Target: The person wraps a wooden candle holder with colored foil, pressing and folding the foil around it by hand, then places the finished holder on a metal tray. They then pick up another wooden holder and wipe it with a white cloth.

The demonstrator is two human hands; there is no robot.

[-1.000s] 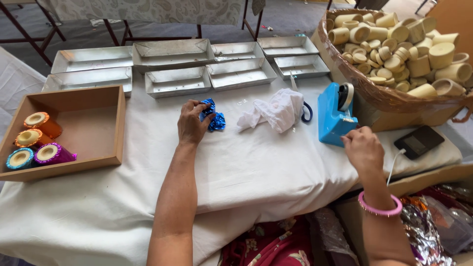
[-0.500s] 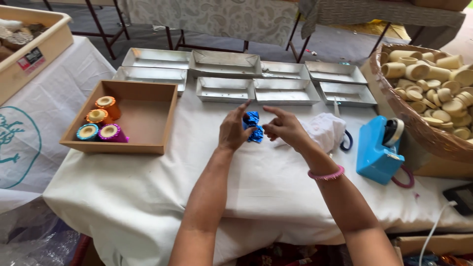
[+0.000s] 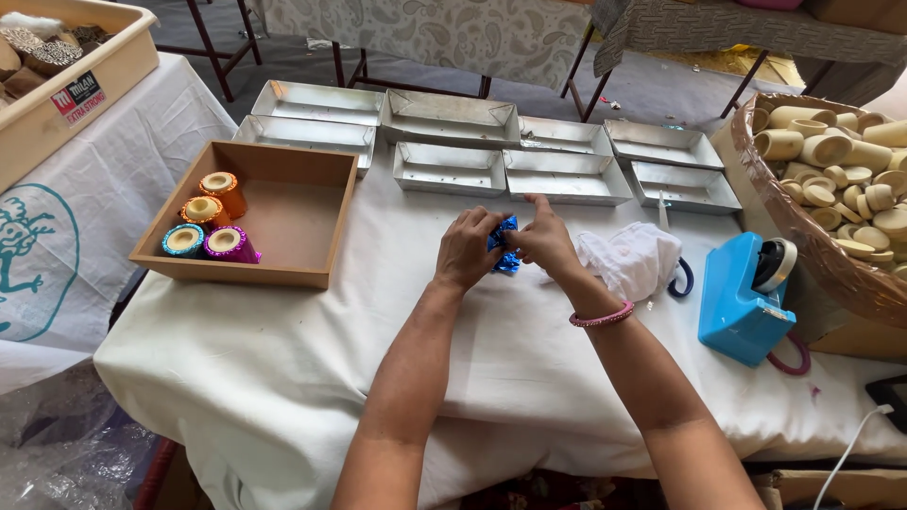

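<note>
Right of the wooden tray [image 3: 312, 212], my right hand [image 3: 546, 241] has joined my left hand [image 3: 468, 250]; both now pinch the blue foil piece [image 3: 506, 247], wrapping underway.

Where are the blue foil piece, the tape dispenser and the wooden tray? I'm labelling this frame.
blue foil piece [image 3: 507, 247], head view, on the crinkled foil showing between both hands.
tape dispenser [image 3: 739, 304], head view, on its blue body.
wooden tray [image 3: 244, 273], head view, on its near wall.

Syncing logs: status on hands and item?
Left hand and right hand both pinch blue foil piece. White cloth beside right hand; nothing blocking.
</note>
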